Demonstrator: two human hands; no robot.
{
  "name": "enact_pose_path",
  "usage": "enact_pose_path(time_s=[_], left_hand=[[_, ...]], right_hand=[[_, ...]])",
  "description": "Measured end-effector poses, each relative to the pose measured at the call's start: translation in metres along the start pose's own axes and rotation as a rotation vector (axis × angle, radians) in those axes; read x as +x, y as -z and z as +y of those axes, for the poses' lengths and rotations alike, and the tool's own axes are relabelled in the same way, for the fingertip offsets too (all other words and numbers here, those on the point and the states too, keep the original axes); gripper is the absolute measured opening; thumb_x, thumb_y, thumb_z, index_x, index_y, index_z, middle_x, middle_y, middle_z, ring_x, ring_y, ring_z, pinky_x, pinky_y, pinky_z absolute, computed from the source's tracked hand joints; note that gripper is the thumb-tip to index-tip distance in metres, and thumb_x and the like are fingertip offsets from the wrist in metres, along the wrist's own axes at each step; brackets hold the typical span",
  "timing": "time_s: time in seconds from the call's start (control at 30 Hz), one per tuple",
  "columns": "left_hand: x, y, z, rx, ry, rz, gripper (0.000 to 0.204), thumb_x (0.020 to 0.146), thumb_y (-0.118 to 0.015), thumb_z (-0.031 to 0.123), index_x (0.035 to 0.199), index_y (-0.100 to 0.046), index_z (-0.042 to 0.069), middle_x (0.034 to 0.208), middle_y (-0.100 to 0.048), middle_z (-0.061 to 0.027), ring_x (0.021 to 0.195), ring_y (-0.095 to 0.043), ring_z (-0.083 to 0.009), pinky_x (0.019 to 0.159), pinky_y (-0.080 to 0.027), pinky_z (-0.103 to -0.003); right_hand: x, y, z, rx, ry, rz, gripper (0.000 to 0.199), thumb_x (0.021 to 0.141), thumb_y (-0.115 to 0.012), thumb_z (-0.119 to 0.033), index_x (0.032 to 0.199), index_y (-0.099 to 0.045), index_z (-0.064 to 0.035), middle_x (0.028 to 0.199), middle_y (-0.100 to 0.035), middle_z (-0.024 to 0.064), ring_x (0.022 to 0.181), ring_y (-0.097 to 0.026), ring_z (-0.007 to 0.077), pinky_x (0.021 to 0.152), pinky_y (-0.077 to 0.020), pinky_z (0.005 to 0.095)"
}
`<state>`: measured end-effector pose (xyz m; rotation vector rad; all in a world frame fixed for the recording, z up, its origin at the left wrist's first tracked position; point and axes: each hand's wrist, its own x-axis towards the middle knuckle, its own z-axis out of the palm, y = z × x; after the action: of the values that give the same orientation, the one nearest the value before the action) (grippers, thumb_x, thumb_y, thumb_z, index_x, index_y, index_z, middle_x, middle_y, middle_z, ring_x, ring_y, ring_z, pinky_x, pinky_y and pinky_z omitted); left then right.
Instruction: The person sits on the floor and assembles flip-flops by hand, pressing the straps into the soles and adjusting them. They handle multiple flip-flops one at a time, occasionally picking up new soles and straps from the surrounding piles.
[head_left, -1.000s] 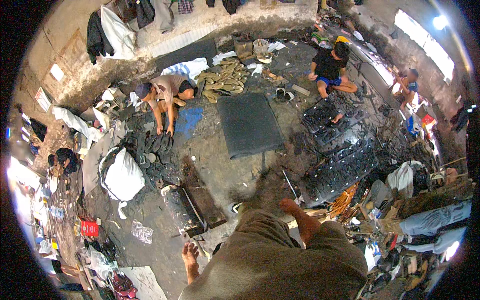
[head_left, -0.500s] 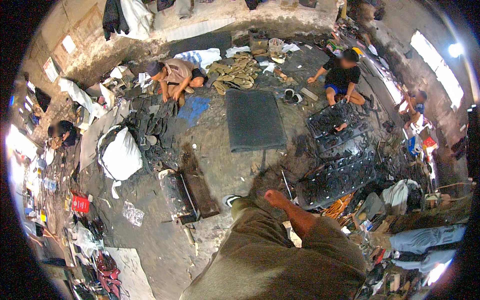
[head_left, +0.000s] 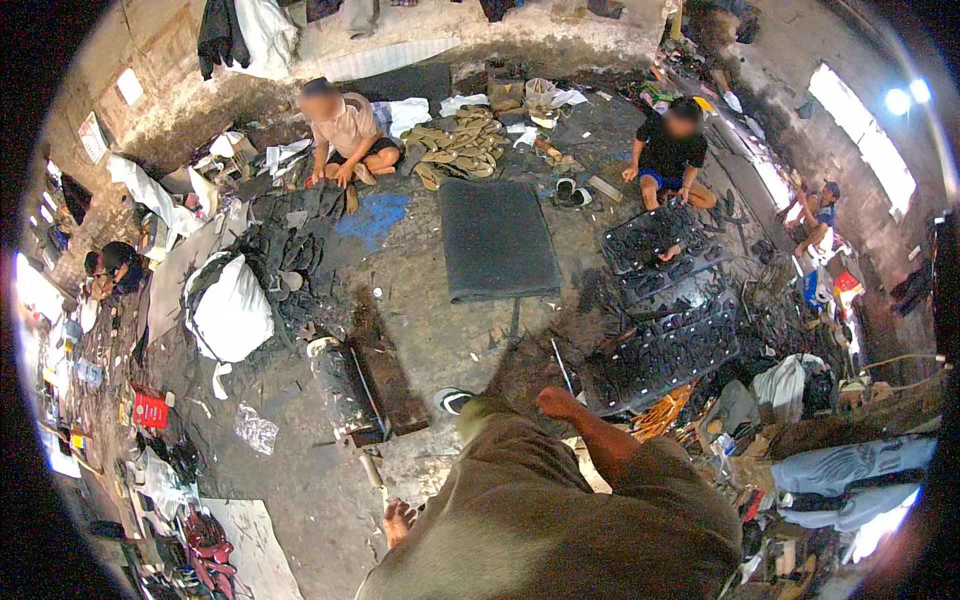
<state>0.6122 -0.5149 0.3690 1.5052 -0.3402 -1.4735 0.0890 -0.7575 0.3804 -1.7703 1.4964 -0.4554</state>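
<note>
I stand over a littered workshop floor, and my olive-clad body (head_left: pixel 540 520) fills the lower middle of the head view. My right hand (head_left: pixel 557 402) is out in front at waist height, fingers curled in, with nothing visible in it. It hovers above dark scrap beside black rubber sheets with sole-shaped cut-outs (head_left: pixel 665 345). A thin metal rod (head_left: pixel 561 365) lies just beyond it. My left hand (head_left: pixel 398 520) hangs low at my left side, fingers loosely apart and empty. It is close to a dark metal block (head_left: pixel 345 385) on the floor.
A dark rubber mat (head_left: pixel 497 240) lies in the middle. A white sack (head_left: pixel 232 310) sits to the left. One person (head_left: pixel 345 130) crouches at the back left, another (head_left: pixel 670 150) sits at the back right, a third (head_left: pixel 820 210) at the far right. Tan soles (head_left: pixel 455 145) are heaped behind.
My head has tilted, so the floor sits higher in view. My right hand stays in front of me. My left hand, out of view half a second ago, shows again at my side.
</note>
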Motion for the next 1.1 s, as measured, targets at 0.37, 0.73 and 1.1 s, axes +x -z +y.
enact_pose_path(time_s=[0.37, 0.73, 1.1], left_hand=[[-0.019, -0.001, 0.032, 0.224, 0.098, 0.104, 0.046, 0.097, -0.069, 0.029, 0.136, -0.056, 0.008, 0.113, -0.066, -0.007, 0.097, -0.067, -0.0253, 0.083, -0.055, -0.042], [-0.033, 0.023, -0.03, 0.218, -0.029, 0.175, 0.041, 0.097, -0.07, 0.023, 0.129, -0.06, -0.002, 0.118, -0.066, -0.0139, 0.108, -0.067, -0.0265, 0.091, -0.058, -0.042], [0.004, 0.027, -0.025, -0.469, 0.042, -0.373, 0.04, 0.102, -0.056, 0.015, 0.139, -0.052, 0.0, 0.125, -0.065, -0.0143, 0.12, -0.063, -0.0279, 0.096, -0.055, -0.046]], right_hand=[[0.016, -0.049, 0.087, 0.548, 0.071, 0.034, 0.04, 0.097, -0.063, -0.043, 0.106, -0.07, -0.0045, 0.103, -0.071, 0.0204, 0.099, -0.068, 0.0382, 0.087, -0.0533, 0.0466], [0.046, -0.008, -0.054, -0.06, -0.226, -0.133, 0.035, 0.095, -0.067, -0.038, 0.101, -0.073, -0.004, 0.103, -0.074, 0.0199, 0.1, -0.07, 0.0376, 0.088, -0.0537, 0.0474], [0.002, -0.011, 0.008, -0.02, -0.147, -0.05, 0.04, 0.095, -0.069, -0.038, 0.113, -0.067, -0.0029, 0.102, -0.072, 0.017, 0.099, -0.068, 0.0369, 0.089, -0.054, 0.0473]])
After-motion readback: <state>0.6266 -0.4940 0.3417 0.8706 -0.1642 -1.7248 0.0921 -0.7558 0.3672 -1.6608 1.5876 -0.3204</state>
